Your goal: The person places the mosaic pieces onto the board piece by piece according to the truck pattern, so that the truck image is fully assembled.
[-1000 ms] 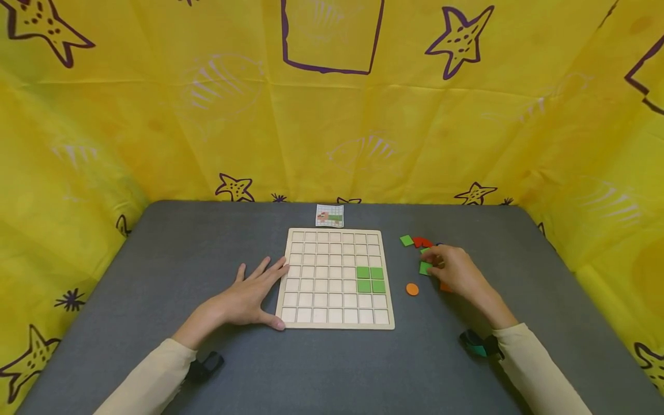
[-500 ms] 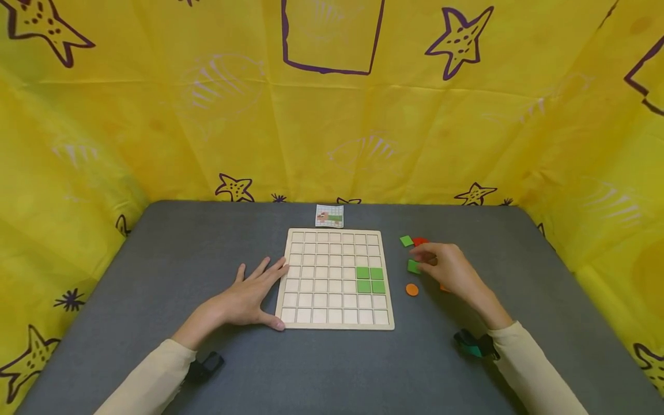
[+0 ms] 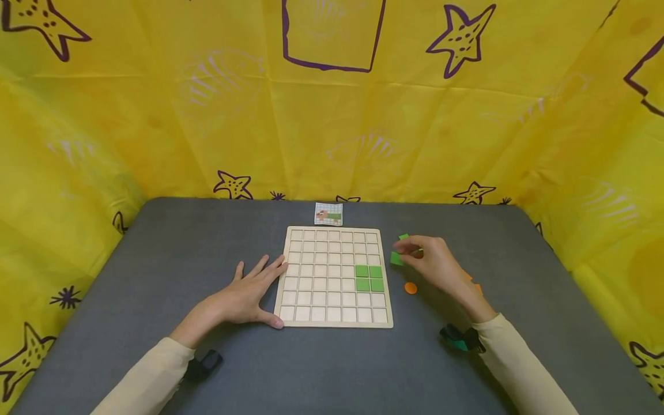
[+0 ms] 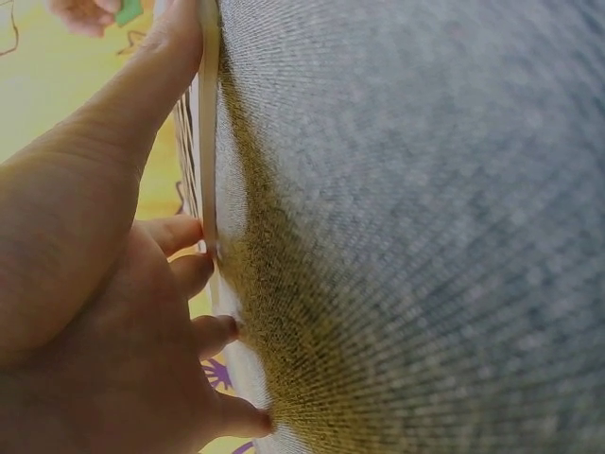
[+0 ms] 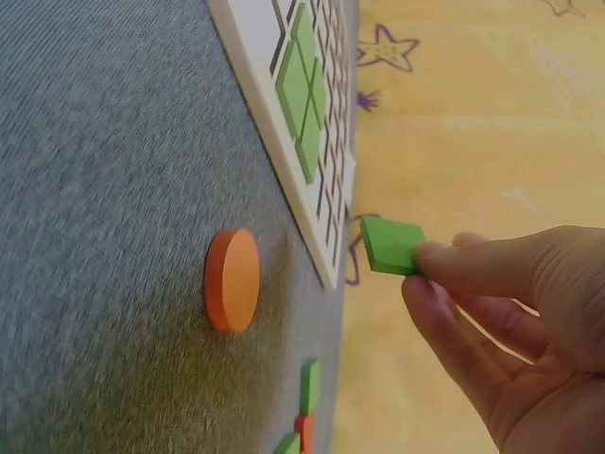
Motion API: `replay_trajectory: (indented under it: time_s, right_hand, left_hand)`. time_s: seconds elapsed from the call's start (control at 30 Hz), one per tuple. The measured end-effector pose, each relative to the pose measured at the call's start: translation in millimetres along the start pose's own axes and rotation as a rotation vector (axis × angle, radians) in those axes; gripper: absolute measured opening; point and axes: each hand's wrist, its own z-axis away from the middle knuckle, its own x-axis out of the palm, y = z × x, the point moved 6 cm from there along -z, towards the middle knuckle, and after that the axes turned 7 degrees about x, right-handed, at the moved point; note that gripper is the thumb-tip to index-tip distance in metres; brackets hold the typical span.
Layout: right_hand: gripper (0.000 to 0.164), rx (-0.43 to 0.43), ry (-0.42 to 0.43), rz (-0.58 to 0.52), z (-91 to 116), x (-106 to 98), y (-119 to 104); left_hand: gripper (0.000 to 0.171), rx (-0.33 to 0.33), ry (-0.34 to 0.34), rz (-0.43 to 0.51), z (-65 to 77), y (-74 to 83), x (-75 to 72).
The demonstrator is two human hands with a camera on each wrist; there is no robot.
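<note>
My right hand (image 3: 427, 262) pinches a green square tile (image 5: 390, 246) between thumb and fingertips, lifted above the table just right of the wooden grid board (image 3: 306, 298). In the head view that tile sticks out left of the fingers. Spread out flat, my left hand (image 3: 246, 297) rests at the board's left edge, thumb and fingertips touching its rim (image 4: 209, 142). Several green tiles (image 3: 369, 278) fill a square block of cells toward the board's right side. An orange round piece (image 5: 233, 280) lies on the table below my right hand.
Behind the board lies a small picture card (image 3: 328, 214). Another green tile (image 3: 403, 237) and a red piece (image 5: 302, 431) lie right of the board, partly hidden. Orange pieces (image 3: 476, 286) show beside my right wrist. A yellow patterned cloth (image 3: 332, 127) surrounds the grey table (image 3: 332, 369).
My right hand has picked a green tile up from the loose pieces and carried it left toward the board. My left hand has stayed at the board's edge.
</note>
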Motion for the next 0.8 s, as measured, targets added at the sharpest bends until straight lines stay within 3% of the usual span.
replay_trajectory:
  time_s: [0.33, 0.8]
  right_hand:
    - [0.022, -0.011, -0.053, 0.015, -5.9, 13.7, -8.7]
    - [0.019, -0.027, -0.097, -0.045, -15.1, 29.5, -21.3]
  left_hand:
    - [0.117, -0.002, -0.008, 0.011, 0.1, 0.4, -0.9]
    - [0.117, -0.014, -0.010, 0.016, 0.8, 0.5, -0.5]
